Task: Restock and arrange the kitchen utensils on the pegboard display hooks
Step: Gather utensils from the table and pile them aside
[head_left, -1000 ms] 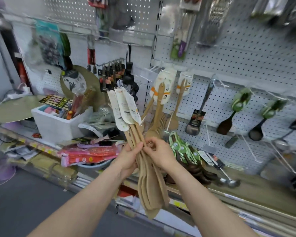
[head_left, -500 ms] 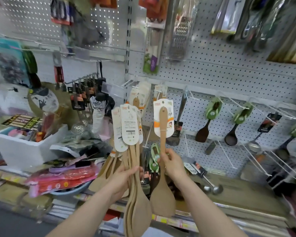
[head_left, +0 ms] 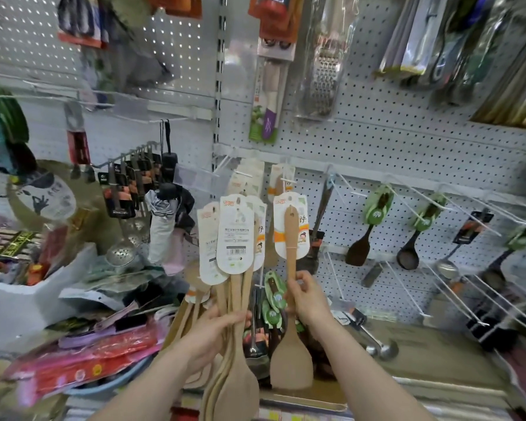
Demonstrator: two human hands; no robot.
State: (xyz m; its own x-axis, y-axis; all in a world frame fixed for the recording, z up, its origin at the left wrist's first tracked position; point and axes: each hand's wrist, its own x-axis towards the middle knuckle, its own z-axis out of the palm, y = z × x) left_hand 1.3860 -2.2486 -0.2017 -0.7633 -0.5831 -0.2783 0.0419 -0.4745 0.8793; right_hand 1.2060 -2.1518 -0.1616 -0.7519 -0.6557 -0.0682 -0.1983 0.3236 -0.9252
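Observation:
My left hand [head_left: 208, 337] grips a bundle of wooden spatulas [head_left: 236, 314] by their handles, white label cards up, blades hanging down. My right hand [head_left: 305, 299] pinches the handle of a single wooden spatula [head_left: 290, 329], held upright with its white and orange card at the top. Just above and behind that card, a pegboard hook [head_left: 286, 174] carries more carded wooden spatulas [head_left: 281, 183]. The white pegboard [head_left: 392, 147] fills the wall in front of me.
Dark ladles with green cards [head_left: 369, 226] hang on hooks to the right, beside several bare white hooks [head_left: 456, 302]. A rack of skimmers [head_left: 125, 192] and a folded umbrella [head_left: 164, 226] hang at left. Packaged goods crowd the shelf [head_left: 438, 357] and a white box [head_left: 34, 302].
The single spatula in my right hand has drawn apart from the bundle and risen toward the hook with carded spatulas. My view has tilted up and shifted right.

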